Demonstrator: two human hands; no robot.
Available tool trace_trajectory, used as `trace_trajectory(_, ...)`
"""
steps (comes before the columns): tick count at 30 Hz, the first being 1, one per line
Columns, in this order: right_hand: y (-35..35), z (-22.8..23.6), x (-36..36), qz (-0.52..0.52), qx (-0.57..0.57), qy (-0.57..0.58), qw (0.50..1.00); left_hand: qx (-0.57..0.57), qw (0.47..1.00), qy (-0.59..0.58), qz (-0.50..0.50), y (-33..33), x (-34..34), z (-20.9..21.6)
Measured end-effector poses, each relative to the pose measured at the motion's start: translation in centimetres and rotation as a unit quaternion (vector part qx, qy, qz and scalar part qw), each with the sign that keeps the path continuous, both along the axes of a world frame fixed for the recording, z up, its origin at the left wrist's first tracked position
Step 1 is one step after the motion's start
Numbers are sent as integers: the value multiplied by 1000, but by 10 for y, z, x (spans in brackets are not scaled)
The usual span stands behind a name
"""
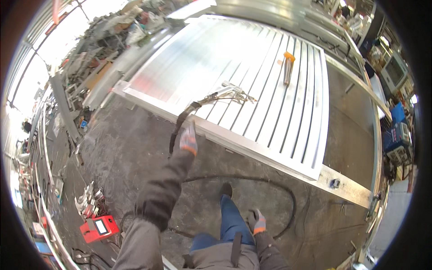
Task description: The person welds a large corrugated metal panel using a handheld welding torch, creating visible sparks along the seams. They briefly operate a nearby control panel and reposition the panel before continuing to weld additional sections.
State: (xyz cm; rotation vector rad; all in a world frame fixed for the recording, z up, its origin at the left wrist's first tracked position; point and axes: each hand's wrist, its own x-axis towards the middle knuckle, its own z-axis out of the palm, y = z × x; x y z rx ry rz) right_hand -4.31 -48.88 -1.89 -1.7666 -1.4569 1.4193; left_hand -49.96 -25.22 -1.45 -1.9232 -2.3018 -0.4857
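Observation:
My left hand [188, 138], in a grey glove with an orange cuff, reaches to the near edge of a slatted metal panel [213, 124]. Its fingers look stretched out, though somewhat blurred, beside the black cable of a welding torch [220, 93]. The torch lies across the panel's slats, its tip pointing right. Farther back on the slats rests a tool with an orange head and a metallic shaft [288, 72]. My right hand [257, 222], gloved alike, hangs low beside my leg, its fingers loosely apart and holding nothing visible.
The panel lies on a metal frame [346, 185]. A black hose [288, 198] loops over the floor around my feet. A red machine with a small screen [100, 228] stands at lower left, near metal clamps [89, 201]. Scrap [101, 72] is heaped at far left; a blue machine [398, 137] stands right.

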Motion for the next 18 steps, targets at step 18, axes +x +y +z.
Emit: trace_trajectory(18, 213, 109, -196, -165, 55, 261, 949, 2, 964, -245, -99, 47, 12, 83)
